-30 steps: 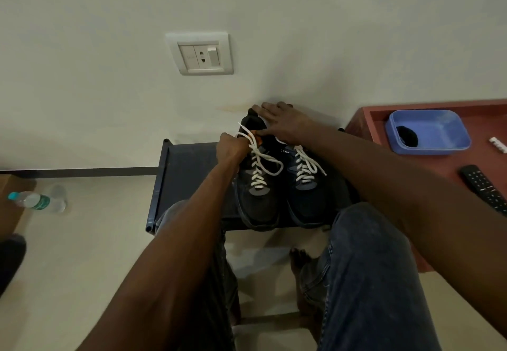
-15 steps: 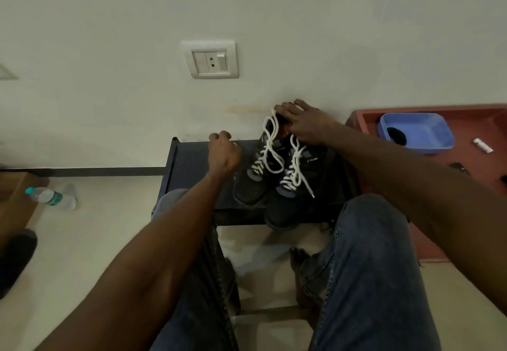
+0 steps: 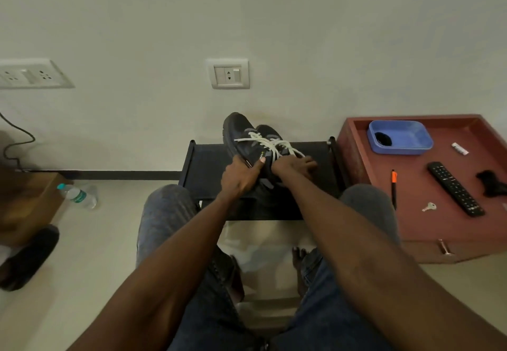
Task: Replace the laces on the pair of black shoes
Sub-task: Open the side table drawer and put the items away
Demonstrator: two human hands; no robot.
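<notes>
On the dark rack (image 3: 208, 164), both hands (image 3: 241, 176) apparently grip black shoes (image 3: 247, 142).

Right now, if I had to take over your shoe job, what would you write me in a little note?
Left hand: grips the side of the left shoe.
Right hand: holds the heel end of the right shoe.
Both shoes sit together on the dark rack, toes toward the wall.
Done: nothing yet; the white laces are in both shoes.
Left: pull out the white laces, thread new ones. No new laces in view.
</notes>
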